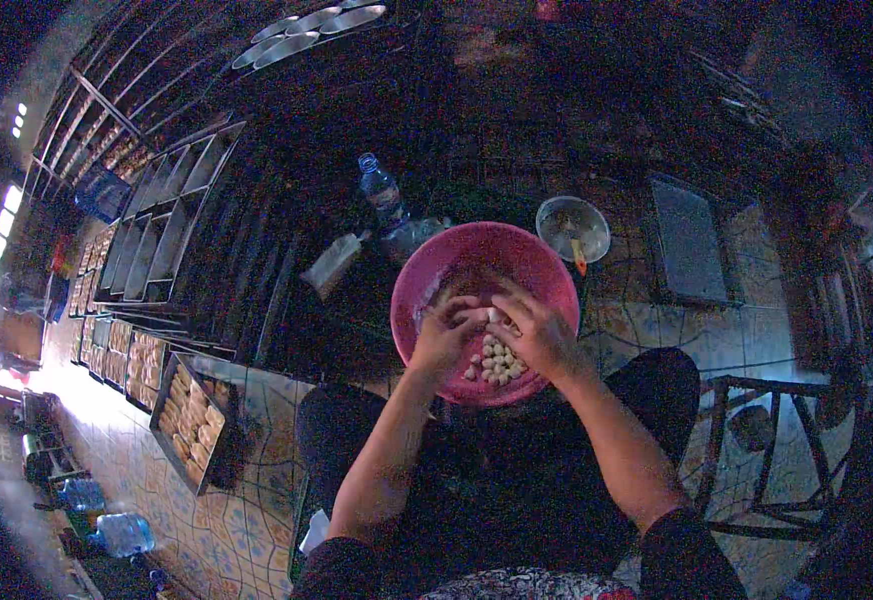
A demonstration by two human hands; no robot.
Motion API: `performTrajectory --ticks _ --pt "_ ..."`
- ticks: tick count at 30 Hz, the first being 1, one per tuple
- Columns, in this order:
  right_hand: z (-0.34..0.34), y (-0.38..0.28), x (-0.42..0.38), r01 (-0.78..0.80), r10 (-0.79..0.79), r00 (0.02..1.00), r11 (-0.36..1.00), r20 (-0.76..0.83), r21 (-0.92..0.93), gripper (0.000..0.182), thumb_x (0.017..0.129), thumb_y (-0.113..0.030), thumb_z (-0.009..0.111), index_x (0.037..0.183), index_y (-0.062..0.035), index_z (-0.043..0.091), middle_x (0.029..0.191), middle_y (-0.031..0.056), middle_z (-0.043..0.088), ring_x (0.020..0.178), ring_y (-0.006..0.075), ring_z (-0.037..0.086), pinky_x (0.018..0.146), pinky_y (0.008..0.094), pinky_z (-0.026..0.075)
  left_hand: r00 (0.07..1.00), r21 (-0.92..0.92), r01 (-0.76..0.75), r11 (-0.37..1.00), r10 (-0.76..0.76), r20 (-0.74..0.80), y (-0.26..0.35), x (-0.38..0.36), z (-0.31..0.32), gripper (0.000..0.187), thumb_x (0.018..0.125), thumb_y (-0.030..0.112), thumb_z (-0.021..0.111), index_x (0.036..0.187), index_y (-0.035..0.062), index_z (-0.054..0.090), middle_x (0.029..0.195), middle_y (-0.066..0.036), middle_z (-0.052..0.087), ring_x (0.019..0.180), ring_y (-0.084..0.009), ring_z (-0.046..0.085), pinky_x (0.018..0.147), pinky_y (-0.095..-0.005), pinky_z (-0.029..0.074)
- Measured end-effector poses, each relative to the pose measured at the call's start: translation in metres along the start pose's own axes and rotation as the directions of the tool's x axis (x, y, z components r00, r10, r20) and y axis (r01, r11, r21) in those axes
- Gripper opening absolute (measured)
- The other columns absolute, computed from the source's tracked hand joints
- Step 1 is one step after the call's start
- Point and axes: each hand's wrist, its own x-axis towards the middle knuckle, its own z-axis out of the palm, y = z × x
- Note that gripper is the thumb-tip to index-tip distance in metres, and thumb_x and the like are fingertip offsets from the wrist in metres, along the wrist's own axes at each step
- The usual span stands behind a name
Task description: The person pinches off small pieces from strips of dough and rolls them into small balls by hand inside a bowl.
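Observation:
A pink basin [412, 270] sits in front of my body, between my knees. Inside it, on the near side, lies a small pile of pale garlic cloves [500, 362]. Over the basin my left hand [445, 330] and my right hand [539, 328] meet with bent fingers. Between the fingertips is a small whitish piece [498, 316] that looks like a garlic clove; both hands appear to grip it. Darker bits, perhaps unpeeled cloves or skins, lie in the shadowed far side of the basin, partly hidden by my hands.
Beyond the basin are a plastic bottle [381, 190], a clear bag [335, 262] and a metal bowl [562, 215] with an orange-handled tool [579, 258]. A tray of bread [192, 420] lies left on the tiled floor. A dark metal frame [767, 455] stands right, below a flat tray [690, 240].

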Motion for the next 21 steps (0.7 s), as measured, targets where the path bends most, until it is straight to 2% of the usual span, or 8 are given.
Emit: performTrajectory --ticks 3,5,9,12,13,15,17,21 --pt "-0.003 -0.005 0.004 0.073 -0.07 0.983 0.997 -0.173 0.013 0.032 0.087 -0.015 0.075 0.116 -0.0047 0.07 0.119 0.0147 0.069 0.106 0.032 0.068 0.089 0.0398 0.055 0.995 -0.034 -0.096 0.995 0.097 0.008 -0.005 0.005 0.0 0.04 0.086 0.011 0.079 0.12 0.0012 0.061 0.098 -0.007 0.068 0.096 -0.0143 0.065 0.088 -0.0305 0.054" --pt "-0.002 0.006 0.004 0.005 -0.007 1.0 0.969 0.006 0.248 0.037 0.087 -0.016 0.075 0.123 -0.0072 0.069 0.111 0.0133 0.069 0.102 0.0305 0.069 0.087 0.0379 0.055 0.994 0.035 -0.112 0.993 0.111 0.014 -0.007 0.008 -0.003 0.036 0.086 0.011 0.079 0.117 0.002 0.062 0.1 -0.006 0.068 0.097 -0.0142 0.064 0.089 -0.0309 0.054" --pt "-0.005 0.003 0.004 0.043 -0.057 0.998 0.954 0.036 0.296 0.029 0.091 -0.026 0.069 0.113 -0.0071 0.071 0.099 0.0153 0.068 0.1 0.0353 0.065 0.089 0.0463 0.053 0.995 0.305 -0.094 0.948 0.098 0.002 -0.011 0.007 -0.007 0.026 0.089 0.014 0.078 0.109 0.0043 0.065 0.104 -0.004 0.069 0.098 -0.0132 0.064 0.089 -0.0316 0.053" --pt "-0.001 0.003 0.003 0.039 -0.039 0.999 0.976 -0.001 0.215 0.029 0.088 -0.029 0.073 0.104 -0.0055 0.07 0.096 0.0143 0.068 0.086 0.034 0.066 0.082 0.0443 0.053 0.981 0.265 -0.193 0.945 0.184 0.06 -0.007 0.002 -0.004 0.022 0.091 0.016 0.075 0.109 0.0055 0.067 0.104 -0.004 0.07 0.099 -0.014 0.064 0.088 -0.0331 0.052" --pt "-0.002 0.004 0.004 -0.074 0.072 0.997 0.978 0.015 0.197 0.029 0.087 -0.027 0.076 0.105 -0.0041 0.07 0.093 0.0133 0.067 0.083 0.031 0.068 0.077 0.0419 0.054 0.981 0.265 -0.193 0.945 0.184 0.058 -0.002 0.0 -0.004 0.022 0.091 0.016 0.075 0.109 0.0055 0.067 0.104 -0.004 0.07 0.099 -0.014 0.064 0.088 -0.0331 0.052" --pt "-0.006 0.01 0.006 -0.189 0.186 0.982 0.967 0.029 0.174 0.03 0.085 -0.024 0.078 0.105 -0.0027 0.071 0.09 0.0123 0.067 0.081 0.0279 0.069 0.071 0.0395 0.054 0.939 0.429 -0.343 0.835 0.315 0.138 0.007 -0.002 -0.004 0.028 0.09 0.014 0.073 0.115 0.006 0.066 0.104 -0.01 0.072 0.103 -0.0221 0.068 0.088 -0.0362 0.053" --pt "-0.012 0.021 0.008 -0.335 0.338 0.941 0.936 -0.005 0.105 0.026 0.088 -0.022 0.076 0.102 -0.0013 0.07 0.09 0.0114 0.068 0.078 0.0243 0.069 0.069 0.0382 0.053 0.939 0.55 -0.338 0.764 0.314 0.141 0.017 -0.005 -0.012 0.031 0.088 0.014 0.073 0.118 0.0055 0.065 0.108 -0.014 0.072 0.106 -0.0283 0.068 0.088 -0.0389 0.054" --pt "-0.003 0.046 0.009 -0.299 0.322 0.944 0.927 -0.072 0.224 0.021 0.091 -0.019 0.073 0.102 -0.0012 0.069 0.09 0.0102 0.069 0.079 0.0199 0.068 0.067 0.0356 0.052 0.966 0.849 -0.228 0.476 0.216 0.139 -0.029 0.036 -0.04 0.042 0.084 0.014 0.072 0.123 0.004 0.062 0.115 -0.021 0.07 0.109 -0.0411 0.065 0.087 -0.0479 0.054"
